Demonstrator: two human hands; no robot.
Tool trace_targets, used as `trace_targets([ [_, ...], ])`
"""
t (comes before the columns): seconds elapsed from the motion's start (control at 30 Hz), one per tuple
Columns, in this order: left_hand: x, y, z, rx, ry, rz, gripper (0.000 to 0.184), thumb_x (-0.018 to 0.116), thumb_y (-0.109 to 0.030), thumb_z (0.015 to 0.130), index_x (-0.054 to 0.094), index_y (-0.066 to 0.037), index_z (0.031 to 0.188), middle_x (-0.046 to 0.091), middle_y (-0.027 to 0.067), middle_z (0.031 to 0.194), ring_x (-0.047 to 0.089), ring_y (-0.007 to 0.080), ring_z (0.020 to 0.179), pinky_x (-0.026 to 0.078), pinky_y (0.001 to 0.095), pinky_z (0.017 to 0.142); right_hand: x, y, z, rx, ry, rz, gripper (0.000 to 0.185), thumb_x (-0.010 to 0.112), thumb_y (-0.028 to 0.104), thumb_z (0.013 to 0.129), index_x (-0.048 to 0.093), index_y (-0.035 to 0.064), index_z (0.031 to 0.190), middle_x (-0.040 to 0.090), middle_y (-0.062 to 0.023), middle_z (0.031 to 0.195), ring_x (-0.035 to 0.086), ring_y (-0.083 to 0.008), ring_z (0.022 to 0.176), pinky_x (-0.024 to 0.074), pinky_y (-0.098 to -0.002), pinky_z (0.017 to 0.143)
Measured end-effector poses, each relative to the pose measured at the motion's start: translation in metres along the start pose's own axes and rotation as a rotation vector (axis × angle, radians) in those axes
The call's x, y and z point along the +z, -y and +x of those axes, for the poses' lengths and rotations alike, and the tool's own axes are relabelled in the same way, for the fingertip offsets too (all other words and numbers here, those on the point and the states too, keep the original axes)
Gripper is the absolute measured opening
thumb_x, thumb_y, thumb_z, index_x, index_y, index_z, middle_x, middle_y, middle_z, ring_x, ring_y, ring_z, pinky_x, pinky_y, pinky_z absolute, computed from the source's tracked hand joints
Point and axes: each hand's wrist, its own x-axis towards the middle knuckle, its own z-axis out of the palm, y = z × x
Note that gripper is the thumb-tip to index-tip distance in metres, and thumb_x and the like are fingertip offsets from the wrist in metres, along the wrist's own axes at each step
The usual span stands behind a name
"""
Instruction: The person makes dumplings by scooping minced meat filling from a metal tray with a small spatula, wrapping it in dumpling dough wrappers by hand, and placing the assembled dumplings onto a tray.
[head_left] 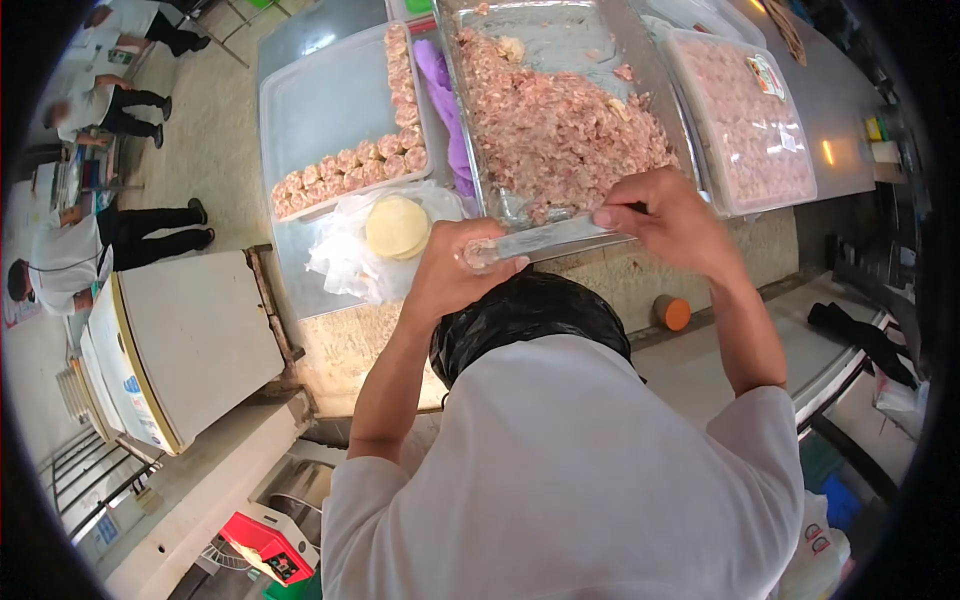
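My left hand [447, 268] is curled around a small dumpling [478, 254] with meat filling on top. In my right hand [668, 218] is a flat spatula [550, 238], its long pale blade pointing left with the tip at the filling. Just beyond both hands stands a metal tray [690, 150] holding a mound of minced meat [560, 120]. A stack of round dough wrappers [397, 227] lies on a white plastic bag [335, 250], left of my left hand.
A clear tray [320, 105] holds rows of shaped dumplings [345, 168] at the left. Between the trays lies a purple cloth [445, 110]. Packed dumplings fill a lidded container [745, 120] at the right. An orange-ended cylinder [672, 312] sits below the table edge. Several people stand far left.
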Motion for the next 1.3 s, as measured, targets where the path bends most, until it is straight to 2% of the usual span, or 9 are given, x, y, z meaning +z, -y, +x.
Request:
trace_targets([
  [0.17,0.000,-0.003,0.003,-0.050,0.071,0.064,0.020,0.086,-0.012,0.075,0.070,-0.001,0.078,0.063,0.0051,0.067,0.057,0.0107,0.065,0.046,0.0282,0.062,0.027,-0.005,0.008,-0.211,-0.110,0.063,0.026,0.074,0.017,0.091,0.065,-0.0050,0.080,0.052,-0.0122,0.061,0.047,-0.0165,0.059,0.0397,-0.0345,0.057],
  [0.27,-0.004,0.006,-0.003,-0.086,0.019,-0.040,0.028,0.089,-0.016,0.074,0.072,-0.001,0.089,0.066,0.0030,0.074,0.059,0.0107,0.070,0.047,0.0279,0.067,0.016,-0.010,0.007,-0.130,-0.106,0.064,0.030,0.072,0.019,0.091,0.062,-0.0037,0.075,0.045,-0.0157,0.058,0.042,-0.0237,0.054,0.0380,-0.0396,0.055],
  [0.4,0.003,0.014,-0.004,-0.017,-0.169,-0.351,0.041,0.092,-0.015,0.071,0.069,-0.002,0.103,0.068,0.0000,0.084,0.060,0.0103,0.079,0.047,0.0274,0.074,-0.002,-0.012,0.003,0.033,-0.110,0.069,0.033,0.072,0.019,0.092,0.059,-0.0049,0.073,0.039,-0.0124,0.057,0.036,-0.0179,0.054,0.0358,-0.0381,0.054],
  [0.5,-0.002,0.009,-0.002,-0.058,-0.080,-0.304,0.044,0.092,-0.011,0.071,0.067,-0.002,0.106,0.068,-0.0011,0.086,0.059,0.0098,0.082,0.047,0.0271,0.075,0.000,-0.014,0.004,0.001,-0.086,0.079,0.034,0.072,0.019,0.092,0.058,-0.0052,0.073,0.037,-0.0119,0.057,0.035,-0.0169,0.055,0.0347,-0.0377,0.054],
  [0.77,-0.004,0.012,-0.005,-0.021,-0.043,-0.086,0.023,0.087,-0.009,0.077,0.067,-0.001,0.085,0.066,-0.0001,0.077,0.057,0.0076,0.072,0.046,0.0251,0.067,0.018,-0.002,0.010,0.053,0.000,0.117,0.022,0.074,0.016,0.092,0.068,-0.0027,0.083,0.052,-0.0067,0.062,0.046,-0.0123,0.061,0.0389,-0.0322,0.058],
  [0.87,-0.001,0.006,-0.005,-0.066,-0.059,-0.066,0.022,0.086,-0.010,0.078,0.066,-0.001,0.078,0.063,0.0001,0.070,0.055,0.0078,0.068,0.045,0.0254,0.064,0.011,0.006,0.004,-0.039,-0.108,0.048,0.024,0.072,0.017,0.090,0.065,-0.0034,0.080,0.050,-0.0184,0.060,0.044,-0.0279,0.055,0.0398,-0.0395,0.057],
  [1.07,-0.002,0.015,-0.007,0.082,-0.078,-0.040,0.017,0.084,-0.008,0.078,0.068,0.000,0.080,0.063,0.0027,0.069,0.055,0.0081,0.067,0.044,0.0260,0.062,0.013,0.001,0.009,-0.028,-0.013,0.097,0.028,0.073,0.019,0.089,0.064,-0.0050,0.079,0.051,-0.0182,0.061,0.045,-0.0290,0.056,0.0398,-0.0396,0.058],
  [1.17,-0.006,0.015,-0.011,-0.103,-0.004,0.047,0.017,0.084,-0.007,0.078,0.068,0.000,0.080,0.064,0.0035,0.070,0.056,0.0093,0.066,0.045,0.0267,0.062,0.014,0.006,0.007,-0.033,-0.093,0.115,0.028,0.074,0.019,0.089,0.064,-0.0050,0.078,0.049,-0.0181,0.060,0.044,-0.0291,0.055,0.0392,-0.0397,0.057],
  [1.3,-0.007,0.008,-0.005,0.046,-0.038,-0.001,0.017,0.083,-0.007,0.077,0.068,0.001,0.081,0.064,0.0051,0.069,0.056,0.0117,0.064,0.045,0.0279,0.061,0.029,0.003,0.014,-0.041,-0.062,0.133,0.026,0.074,0.016,0.088,0.064,-0.0044,0.077,0.049,-0.0168,0.060,0.044,-0.0276,0.056,0.0389,-0.0397,0.057],
])
